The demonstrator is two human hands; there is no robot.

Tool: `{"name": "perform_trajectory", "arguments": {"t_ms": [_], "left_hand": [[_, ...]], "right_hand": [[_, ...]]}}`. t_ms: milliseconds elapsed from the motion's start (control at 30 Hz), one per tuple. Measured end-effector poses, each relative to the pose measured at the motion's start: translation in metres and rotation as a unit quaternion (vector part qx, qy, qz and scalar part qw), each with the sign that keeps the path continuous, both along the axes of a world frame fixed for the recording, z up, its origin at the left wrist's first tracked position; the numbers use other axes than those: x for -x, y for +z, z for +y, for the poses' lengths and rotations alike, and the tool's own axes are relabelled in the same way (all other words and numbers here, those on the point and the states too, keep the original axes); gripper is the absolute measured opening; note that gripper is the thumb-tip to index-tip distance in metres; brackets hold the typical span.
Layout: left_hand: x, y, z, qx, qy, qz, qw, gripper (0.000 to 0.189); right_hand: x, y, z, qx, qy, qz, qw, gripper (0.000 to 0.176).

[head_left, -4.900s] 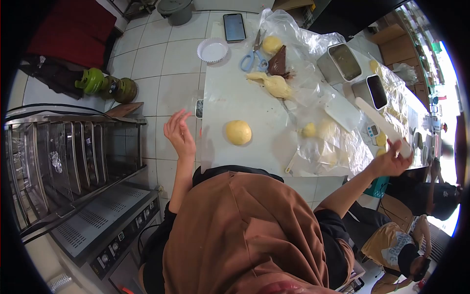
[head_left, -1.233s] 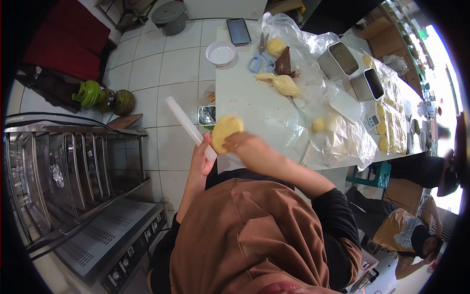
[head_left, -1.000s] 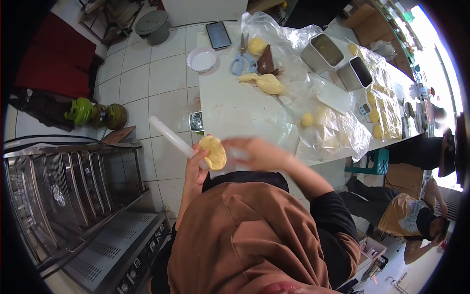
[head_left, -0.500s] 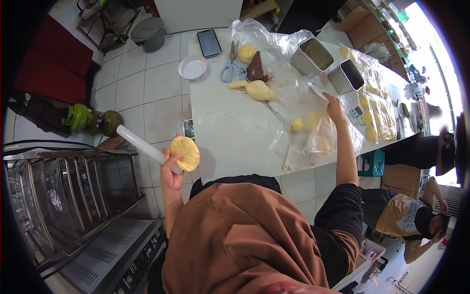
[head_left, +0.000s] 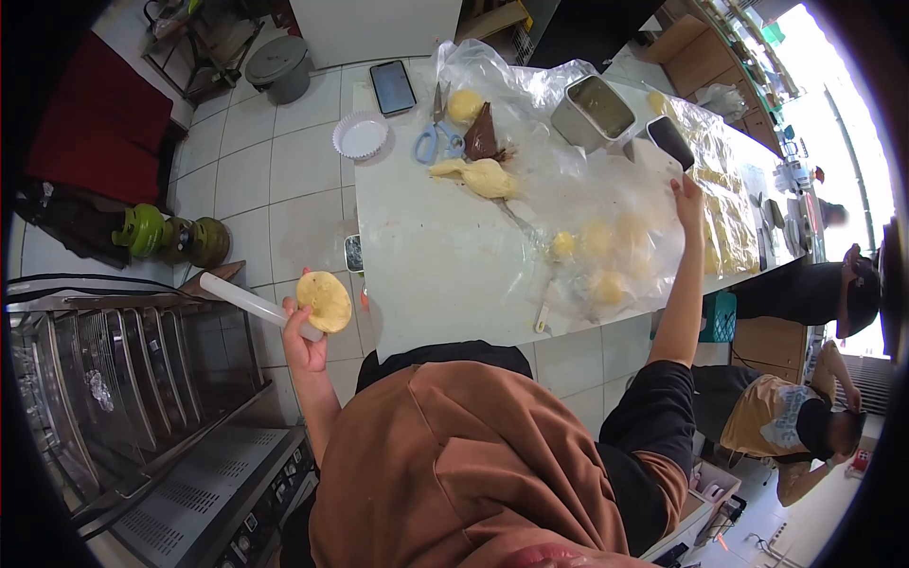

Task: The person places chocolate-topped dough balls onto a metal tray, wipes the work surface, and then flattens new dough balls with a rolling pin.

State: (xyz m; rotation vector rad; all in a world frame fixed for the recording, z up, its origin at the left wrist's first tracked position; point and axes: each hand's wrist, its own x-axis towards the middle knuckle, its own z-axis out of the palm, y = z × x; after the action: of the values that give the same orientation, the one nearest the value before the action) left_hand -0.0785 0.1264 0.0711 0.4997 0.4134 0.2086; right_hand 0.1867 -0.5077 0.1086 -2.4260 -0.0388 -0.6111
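My left hand [head_left: 305, 346] is closed around a white rolling pin [head_left: 244, 301] and also supports a flattened round of yellow dough [head_left: 325, 301], off the table's left edge. My right hand [head_left: 689, 201] reaches over the far right of the table, its fingers on a flat white piece [head_left: 653, 159] that looks like a dough scraper, beside the dark-mouthed loaf tin [head_left: 670, 142]. Below that hand, a clear plastic sheet [head_left: 578, 204] lies over several dough balls [head_left: 608, 286]. One small dough ball [head_left: 563, 246] sits near the sheet's left side.
On the white table [head_left: 436, 275] are a phone [head_left: 392, 87], a paper baking cup [head_left: 361, 135], blue-handled scissors [head_left: 437, 137], a brown-filled piping bag [head_left: 481, 135], a yellow-filled bag [head_left: 483, 177] and another loaf tin [head_left: 594, 114]. A rack [head_left: 142, 388] stands left. Other people [head_left: 786, 417] are at right.
My right hand has moved right and slightly away from me, with the white piece now turned flat side up. My left hand has shifted slightly left with the pin and dough.
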Motion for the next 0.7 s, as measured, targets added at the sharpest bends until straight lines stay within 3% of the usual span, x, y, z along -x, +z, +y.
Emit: {"name": "perform_trajectory", "arguments": {"t_ms": [67,133,233,267,300,333,367,400,467,533,567,700], "left_hand": [[-0.004,0.002,0.002,-0.002,0.006,0.005,1.000,0.022],[-0.006,0.004,0.003,-0.006,0.017,0.018,1.000,0.021],[-0.008,0.005,0.007,-0.005,0.017,0.011,1.000,0.021],[-0.010,0.006,0.008,-0.011,0.018,0.010,1.000,0.021],[-0.010,0.007,0.009,-0.016,0.019,0.010,1.000,0.021],[-0.012,0.007,0.009,-0.020,0.021,0.010,1.000,0.021],[-0.012,0.007,0.009,-0.020,0.028,0.009,0.999,0.021],[-0.012,0.006,0.010,-0.021,0.035,0.008,0.999,0.021],[-0.015,0.006,0.011,-0.026,0.048,0.014,0.998,0.022],[-0.020,0.008,0.010,-0.036,0.062,0.029,0.997,0.025],[-0.020,0.004,0.011,-0.028,0.083,0.026,0.996,0.025],[-0.024,0.004,0.007,-0.026,0.102,0.040,0.994,0.025]], "right_hand": [[-0.013,-0.001,0.021,0.113,-0.099,0.070,0.986,0.029],[-0.028,-0.009,0.039,0.226,-0.065,0.082,0.969,0.031],[-0.064,-0.003,0.056,0.239,0.065,0.348,0.904,0.030],[-0.077,-0.006,0.057,0.056,0.074,0.329,0.940,0.031],[-0.093,-0.024,0.048,-0.127,0.082,0.302,0.941,0.032],[-0.113,-0.046,0.034,-0.306,0.089,0.264,0.910,0.034],[-0.145,-0.067,0.008,-0.231,0.118,0.329,0.908,0.037],[-0.152,-0.074,0.030,0.201,-0.040,0.259,0.944,0.030],[-0.164,-0.112,0.033,0.106,0.051,0.140,0.983,0.036],[-0.167,-0.126,0.044,0.229,-0.001,0.113,0.967,0.044],[-0.206,-0.189,0.007,0.120,-0.025,0.153,0.981,0.058],[-0.214,-0.173,0.013,0.195,0.016,0.096,0.976,0.052]]}}
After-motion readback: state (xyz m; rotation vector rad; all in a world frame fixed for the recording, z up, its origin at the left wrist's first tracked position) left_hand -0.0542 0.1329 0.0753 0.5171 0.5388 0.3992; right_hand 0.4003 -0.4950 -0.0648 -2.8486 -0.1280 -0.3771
